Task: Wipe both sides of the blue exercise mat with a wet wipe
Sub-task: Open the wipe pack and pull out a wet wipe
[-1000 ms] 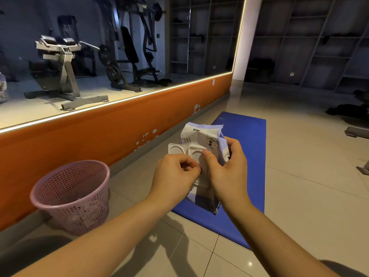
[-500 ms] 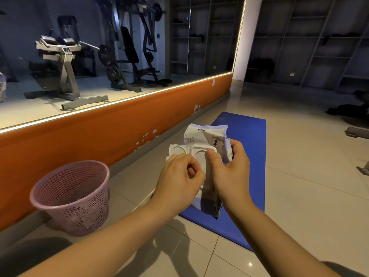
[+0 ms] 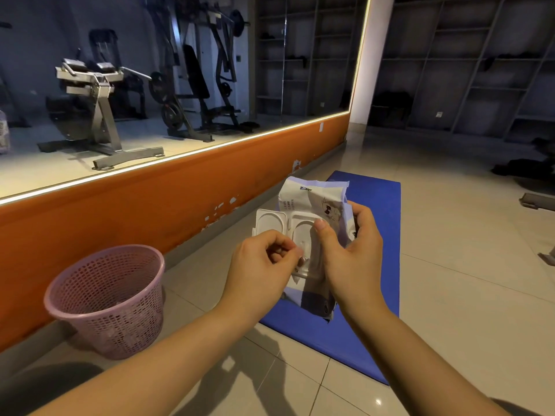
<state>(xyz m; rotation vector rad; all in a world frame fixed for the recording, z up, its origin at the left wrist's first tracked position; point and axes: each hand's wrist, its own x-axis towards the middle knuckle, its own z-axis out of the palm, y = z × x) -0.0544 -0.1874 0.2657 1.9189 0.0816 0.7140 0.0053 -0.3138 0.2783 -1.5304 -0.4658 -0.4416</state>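
Ctr frame, near: L hand [image 3: 264, 262] fingers curled, tips pinched at opening of wipe pack [image 3: 315, 199]; whether a wipe is caught cannot be told. R hand [image 3: 351, 259] grips pack, thumb on front. Lid [image 3: 268, 220] flipped open to left. Pink basket [image 3: 105, 301] lower left. Blue mat [image 3: 375, 229] flat on floor behind pack, ctr-right.

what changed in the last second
Almost nothing. The left hand edged a little at the opening of the wipe pack, fingers curled there; no wipe out. The right hand still holds the pack, lid open. The mat and basket are unmoved.
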